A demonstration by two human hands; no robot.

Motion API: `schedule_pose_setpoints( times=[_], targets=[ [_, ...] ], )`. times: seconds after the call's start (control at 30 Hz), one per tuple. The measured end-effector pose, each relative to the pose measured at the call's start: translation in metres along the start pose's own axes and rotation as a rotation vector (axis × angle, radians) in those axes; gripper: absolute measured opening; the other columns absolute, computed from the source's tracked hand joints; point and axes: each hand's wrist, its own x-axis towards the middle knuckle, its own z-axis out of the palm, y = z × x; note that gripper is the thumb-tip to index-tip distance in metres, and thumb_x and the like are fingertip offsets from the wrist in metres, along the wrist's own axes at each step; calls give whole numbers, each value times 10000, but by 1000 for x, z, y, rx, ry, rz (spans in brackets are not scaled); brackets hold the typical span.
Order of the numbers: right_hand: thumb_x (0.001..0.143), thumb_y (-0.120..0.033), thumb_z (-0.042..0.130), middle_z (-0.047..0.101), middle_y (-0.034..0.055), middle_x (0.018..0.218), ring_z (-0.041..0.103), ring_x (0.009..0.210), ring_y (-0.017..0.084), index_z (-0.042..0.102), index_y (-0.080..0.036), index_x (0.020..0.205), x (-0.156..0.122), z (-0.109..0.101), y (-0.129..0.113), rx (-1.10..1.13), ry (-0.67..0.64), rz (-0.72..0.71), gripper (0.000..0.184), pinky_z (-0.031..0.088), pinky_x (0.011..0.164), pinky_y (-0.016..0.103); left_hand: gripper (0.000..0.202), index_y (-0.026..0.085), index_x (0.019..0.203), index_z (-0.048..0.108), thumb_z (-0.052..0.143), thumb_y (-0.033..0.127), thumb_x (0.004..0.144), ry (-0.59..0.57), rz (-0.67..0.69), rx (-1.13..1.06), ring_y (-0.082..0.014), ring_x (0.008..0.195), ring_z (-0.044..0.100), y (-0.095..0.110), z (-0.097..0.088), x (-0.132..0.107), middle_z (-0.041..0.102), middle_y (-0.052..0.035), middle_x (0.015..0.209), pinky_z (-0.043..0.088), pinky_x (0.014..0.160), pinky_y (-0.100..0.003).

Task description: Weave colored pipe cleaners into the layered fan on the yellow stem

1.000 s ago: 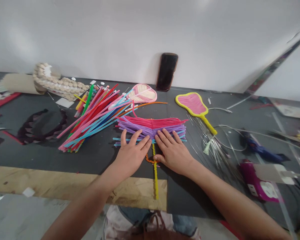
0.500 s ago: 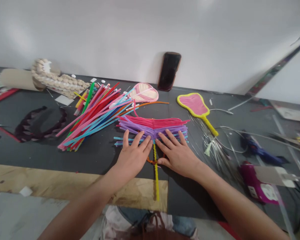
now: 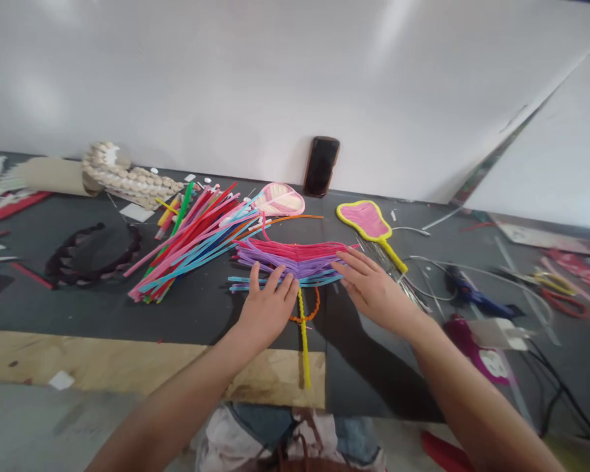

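A fan-like piece of pink, purple and blue pipe cleaners (image 3: 295, 256) lies on the dark tabletop, its rows meeting at a middle line. A twisted yellow stem (image 3: 304, 347) runs from it toward me, with an orange loop (image 3: 317, 307) around the upper part. My left hand (image 3: 267, 308) rests with fingers spread on the left half, over the purple and blue rows. At the right end of the rows is my right hand (image 3: 376, 288), fingers stretched out and palm down; whether it presses on them I cannot tell.
Loose pipe cleaners (image 3: 196, 242) lie to the left, near a dark braided headband (image 3: 63, 265). A phone (image 3: 321, 166) leans on the white wall. To the right are a pink and yellow paddle shape (image 3: 366, 219), thin wires, a blue tool (image 3: 482, 295) and a magenta glue gun (image 3: 472, 344).
My right hand has moved right, from the middle to the right end of the rows, uncovering the orange loop. My left hand stays on the left half. The camera view has shifted.
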Motion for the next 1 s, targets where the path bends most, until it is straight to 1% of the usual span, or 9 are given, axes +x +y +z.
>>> schedule_pose_setpoints(
  times=[0.07,0.13,0.3,0.37,0.47,0.6,0.73,0.87,1.0],
  targets=[
    [950,-185,414,656,126,1240,539,1223,250,656,-163,1214,-8,0,5,-20,34,22,359,478,1013,452,394,255,1273,607,452,128,934,10,-5,-5,-299,1315,472,0,1,-1,628,-95,1316,145,1120,-711],
    [950,-189,433,702,101,1129,607,1083,225,695,-181,1132,-15,2,7,-20,51,58,319,517,937,407,394,259,1270,611,465,126,929,13,-10,-14,-305,1317,470,1,3,-1,625,-98,1318,156,1113,-716],
    [964,-242,464,717,55,982,610,905,184,723,-239,1051,-19,8,-2,-31,60,91,274,506,839,325,383,265,1251,621,463,126,931,22,-25,-25,-314,1327,456,2,3,-1,598,-79,1356,200,1098,-725],
    [968,-263,464,709,56,974,592,888,189,729,-248,1046,-14,11,-7,-64,58,80,277,484,825,321,403,269,1249,621,430,104,935,25,-15,-26,-312,1347,434,3,3,-1,575,-55,1386,206,1102,-724],
    [967,-306,479,700,58,972,567,902,195,734,-259,1025,-2,17,-14,-124,52,74,266,433,791,318,427,273,1240,628,399,81,937,36,9,-40,-312,1355,427,3,3,-1,589,-29,1373,214,1105,-724],
    [948,-353,536,689,39,950,532,916,189,732,-266,916,13,28,-21,-192,20,45,217,350,763,315,401,273,1243,632,465,100,921,53,11,-55,-318,1342,444,2,6,-1,614,-42,1342,202,1101,-733],
    [931,-315,569,688,23,939,517,901,184,705,-236,850,24,34,-24,-227,-17,-19,177,308,795,327,392,266,1249,632,478,113,923,50,11,-56,-326,1344,439,2,7,-1,617,-48,1337,202,1095,-741],
    [943,-267,535,687,22,879,522,888,184,682,-211,820,30,34,-23,-264,-23,-56,199,288,821,344,379,249,1246,634,459,117,936,22,19,-62,-332,1350,428,2,5,-1,613,-33,1343,237,1088,-740],
    [938,-269,548,692,17,886,531,889,177,685,-210,834,33,35,-21,-210,-26,-62,181,278,833,348,385,248,1244,636,443,110,941,6,17,-67,-332,1351,424,3,4,-1,617,-28,1338,236,1094,-735]
  ],
)
